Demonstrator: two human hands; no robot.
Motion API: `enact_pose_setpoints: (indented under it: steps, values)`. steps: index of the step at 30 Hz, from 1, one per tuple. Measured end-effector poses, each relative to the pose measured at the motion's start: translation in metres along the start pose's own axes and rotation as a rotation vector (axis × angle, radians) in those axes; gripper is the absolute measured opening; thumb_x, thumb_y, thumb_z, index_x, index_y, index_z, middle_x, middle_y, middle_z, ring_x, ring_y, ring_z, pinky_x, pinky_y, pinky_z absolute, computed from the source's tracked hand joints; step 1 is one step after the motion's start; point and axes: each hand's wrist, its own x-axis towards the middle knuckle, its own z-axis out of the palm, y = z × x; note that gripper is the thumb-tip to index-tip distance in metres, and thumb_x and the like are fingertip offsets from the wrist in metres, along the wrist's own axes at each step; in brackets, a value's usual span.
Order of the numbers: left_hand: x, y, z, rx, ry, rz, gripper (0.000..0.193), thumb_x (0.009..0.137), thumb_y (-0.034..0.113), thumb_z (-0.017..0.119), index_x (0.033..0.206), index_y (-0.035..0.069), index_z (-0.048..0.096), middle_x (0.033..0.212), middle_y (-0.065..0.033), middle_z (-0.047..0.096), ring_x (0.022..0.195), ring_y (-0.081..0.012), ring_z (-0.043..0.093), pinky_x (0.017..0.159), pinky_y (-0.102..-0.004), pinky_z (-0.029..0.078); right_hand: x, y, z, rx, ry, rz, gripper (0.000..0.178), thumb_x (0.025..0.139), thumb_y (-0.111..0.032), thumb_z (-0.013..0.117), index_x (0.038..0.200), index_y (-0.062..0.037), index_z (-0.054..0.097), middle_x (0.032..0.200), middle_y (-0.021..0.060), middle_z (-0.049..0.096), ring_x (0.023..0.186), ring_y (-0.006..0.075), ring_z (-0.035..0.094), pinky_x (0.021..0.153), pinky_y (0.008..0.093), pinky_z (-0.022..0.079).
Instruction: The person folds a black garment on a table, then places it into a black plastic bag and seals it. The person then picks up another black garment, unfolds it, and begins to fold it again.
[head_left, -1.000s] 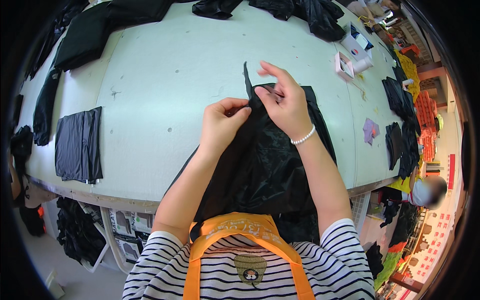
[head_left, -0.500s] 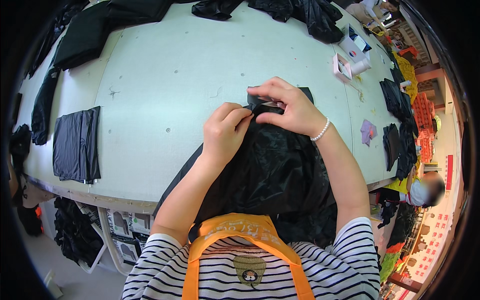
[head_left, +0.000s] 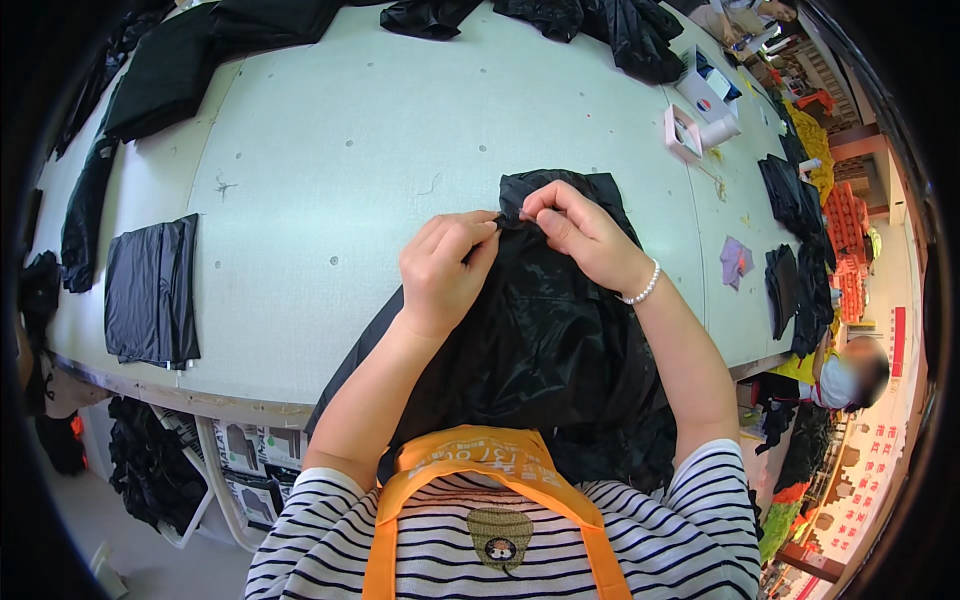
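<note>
1. Far L, 9 o'clock: folded black bundle (head_left: 152,290), flat on the pale table (head_left: 290,330), well apart from the action.
2. L hand (head_left: 440,270), approx. 10 o'clock: thumb + fingertips clamped on the cloth's upper L edge. Risk here, I'd say: pinch loosens, slick-looking fabric slides out.
3. Mid-dial: that black cloth (head_left: 530,340), right in front of the wearer, creased, lower end by the orange apron (head_left: 470,450). Its own weight could prob. drag the edge crooked.
4. R hand (head_left: 590,235), 1 o'clock, near L hand but apart. Fingertips drawn in at the same edge; can't tell if they've got cloth or sth small. Too hard a tug might pucker or tear it; the beaded bracelet (head_left: 642,283) could snag.
5. Farther out, approx. 1 o'clock: pink box (head_left: 684,135); then lilac scrap (head_left: 736,262), betw. 2 and 3. A wide R swing might knock either.
</note>
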Motion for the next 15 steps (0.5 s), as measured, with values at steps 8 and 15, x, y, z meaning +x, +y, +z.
enact_pose_setpoints:
  steps: [8,15]
  values:
    - [0.001,0.0,0.004,-0.002,0.045,-0.019,0.021,0.067,-0.01,0.072,0.078,0.003,0.059,0.085,-0.0091,0.071,0.072,-0.0213,0.067,0.063,-0.0276,0.052,-0.003,0.008,0.007,-0.132,0.084,-0.135,0.012,0.091,-0.016,0.061,0.096,-0.0055,0.055,0.084,-0.0024,0.05,0.066,0.0058,0.04,0.06,0.0206,0.037]
    - [0.001,0.001,0.004,0.013,0.04,-0.005,0.021,0.066,-0.009,0.072,0.077,0.004,0.059,0.084,-0.0089,0.071,0.072,-0.021,0.067,0.062,-0.0276,0.052,-0.001,0.0,0.011,-0.153,0.101,-0.124,0.012,0.091,-0.015,0.062,0.091,-0.0039,0.056,0.079,-0.0016,0.049,0.065,0.0068,0.039,0.059,0.0217,0.037]
